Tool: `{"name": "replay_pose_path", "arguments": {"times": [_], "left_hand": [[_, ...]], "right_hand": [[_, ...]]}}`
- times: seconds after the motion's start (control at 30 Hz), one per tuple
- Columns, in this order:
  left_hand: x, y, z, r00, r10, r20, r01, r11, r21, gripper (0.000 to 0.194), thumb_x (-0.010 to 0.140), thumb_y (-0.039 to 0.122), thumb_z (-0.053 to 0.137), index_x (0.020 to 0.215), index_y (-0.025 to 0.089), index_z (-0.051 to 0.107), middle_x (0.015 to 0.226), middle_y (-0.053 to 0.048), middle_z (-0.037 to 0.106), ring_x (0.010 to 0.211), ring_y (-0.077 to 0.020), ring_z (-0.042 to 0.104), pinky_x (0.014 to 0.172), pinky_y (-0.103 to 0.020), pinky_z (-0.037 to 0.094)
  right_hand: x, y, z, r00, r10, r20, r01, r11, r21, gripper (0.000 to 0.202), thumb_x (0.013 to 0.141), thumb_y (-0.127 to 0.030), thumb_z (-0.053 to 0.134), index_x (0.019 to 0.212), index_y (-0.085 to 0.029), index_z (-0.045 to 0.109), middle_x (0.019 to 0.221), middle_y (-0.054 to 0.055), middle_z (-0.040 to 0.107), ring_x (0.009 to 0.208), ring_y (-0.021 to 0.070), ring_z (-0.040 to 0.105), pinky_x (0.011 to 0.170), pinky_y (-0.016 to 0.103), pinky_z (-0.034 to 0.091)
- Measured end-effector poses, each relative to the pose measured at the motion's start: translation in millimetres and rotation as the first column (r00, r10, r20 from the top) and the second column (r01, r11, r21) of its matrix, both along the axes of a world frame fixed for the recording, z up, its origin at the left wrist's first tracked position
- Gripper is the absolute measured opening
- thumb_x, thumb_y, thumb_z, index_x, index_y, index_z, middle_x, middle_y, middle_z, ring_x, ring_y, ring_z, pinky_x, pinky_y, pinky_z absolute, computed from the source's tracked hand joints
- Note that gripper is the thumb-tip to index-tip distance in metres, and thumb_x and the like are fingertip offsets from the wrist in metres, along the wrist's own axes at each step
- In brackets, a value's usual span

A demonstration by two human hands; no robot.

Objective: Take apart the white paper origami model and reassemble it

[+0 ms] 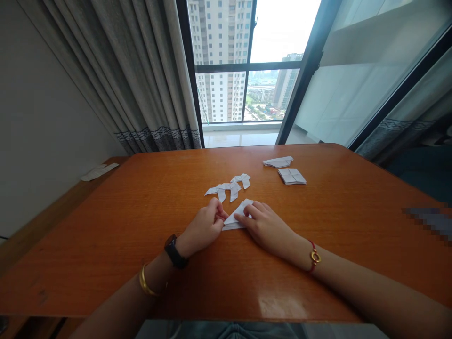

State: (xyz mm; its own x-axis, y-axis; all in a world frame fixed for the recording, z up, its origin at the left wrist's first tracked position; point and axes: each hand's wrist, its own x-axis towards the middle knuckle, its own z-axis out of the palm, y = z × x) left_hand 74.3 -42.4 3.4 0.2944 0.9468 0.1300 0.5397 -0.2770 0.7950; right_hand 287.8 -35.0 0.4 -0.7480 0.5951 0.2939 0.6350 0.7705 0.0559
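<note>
A white sheet of folded paper (237, 217) lies on the wooden table between my two hands, with a pointed flap laid over its layers. At its left corner, my left hand (205, 223) pinches the edge with thumb and fingers closed. My right hand (264, 223) presses on the paper's right part, fingers curled over it and hiding that side. Just beyond the hands lie small folded paper pieces (226, 188), angular and partly linked or overlapping. One of them, a bent paper piece (243, 179), sits a little farther to the right.
Toward the back right rest a flat folded paper strip (278, 162) and a squarish stack of folded paper (292, 176). White paper (99, 172) lies on a ledge at the far left. The table (106, 245) reaches back toward a window and a grey curtain (148, 84).
</note>
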Motion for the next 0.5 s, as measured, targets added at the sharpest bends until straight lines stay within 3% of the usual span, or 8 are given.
{"name": "replay_pose_path", "arguments": {"times": [0.17, 0.3, 0.4, 0.5], "left_hand": [[-2.9, -2.5, 6.0, 0.980, -0.029, -0.199, 0.054, 0.991, 0.126, 0.025, 0.071, 0.006, 0.053, 0.091, 0.019, 0.054, 0.092, -0.003, 0.065, 0.085, -0.0182, 0.060, 0.079, -0.032, 0.045], [-0.4, -6.8, 11.3, 0.946, -0.050, -0.320, 0.107, 0.980, 0.165, 0.025, 0.078, 0.027, 0.065, 0.101, 0.020, 0.060, 0.099, -0.004, 0.066, 0.092, -0.0218, 0.059, 0.085, -0.037, 0.041], [3.6, -6.4, 8.5, 0.935, -0.046, -0.351, 0.107, 0.982, 0.157, 0.023, 0.081, 0.031, 0.066, 0.101, 0.021, 0.063, 0.096, -0.003, 0.067, 0.092, -0.0220, 0.059, 0.084, -0.036, 0.040], [5.9, -4.5, 3.7, 0.949, -0.053, -0.311, 0.094, 0.988, 0.119, 0.022, 0.079, 0.027, 0.067, 0.100, 0.021, 0.065, 0.095, -0.002, 0.067, 0.090, -0.0203, 0.059, 0.080, -0.033, 0.042]], "right_hand": [[-0.2, -2.4, -1.6, 1.000, 0.004, 0.026, -0.002, 0.996, -0.085, 0.034, 0.091, -0.023, 0.048, 0.123, -0.019, 0.060, 0.099, 0.012, 0.057, 0.091, 0.0248, 0.046, 0.082, 0.039, 0.039], [2.2, -7.1, 7.6, 0.999, -0.015, -0.040, 0.007, 0.984, -0.177, 0.033, 0.093, -0.029, 0.046, 0.121, -0.022, 0.061, 0.103, 0.011, 0.057, 0.095, 0.0253, 0.047, 0.085, 0.041, 0.039], [6.6, -2.2, 9.7, 0.974, -0.135, -0.182, 0.087, 0.964, -0.251, 0.028, 0.093, -0.032, 0.047, 0.112, -0.024, 0.066, 0.110, 0.010, 0.057, 0.100, 0.0245, 0.048, 0.090, 0.041, 0.039], [12.8, 10.7, 4.1, 0.903, -0.332, -0.274, 0.242, 0.918, -0.314, 0.034, 0.085, -0.029, 0.059, 0.118, -0.020, 0.062, 0.117, 0.012, 0.055, 0.105, 0.0268, 0.048, 0.092, 0.042, 0.040]]}}
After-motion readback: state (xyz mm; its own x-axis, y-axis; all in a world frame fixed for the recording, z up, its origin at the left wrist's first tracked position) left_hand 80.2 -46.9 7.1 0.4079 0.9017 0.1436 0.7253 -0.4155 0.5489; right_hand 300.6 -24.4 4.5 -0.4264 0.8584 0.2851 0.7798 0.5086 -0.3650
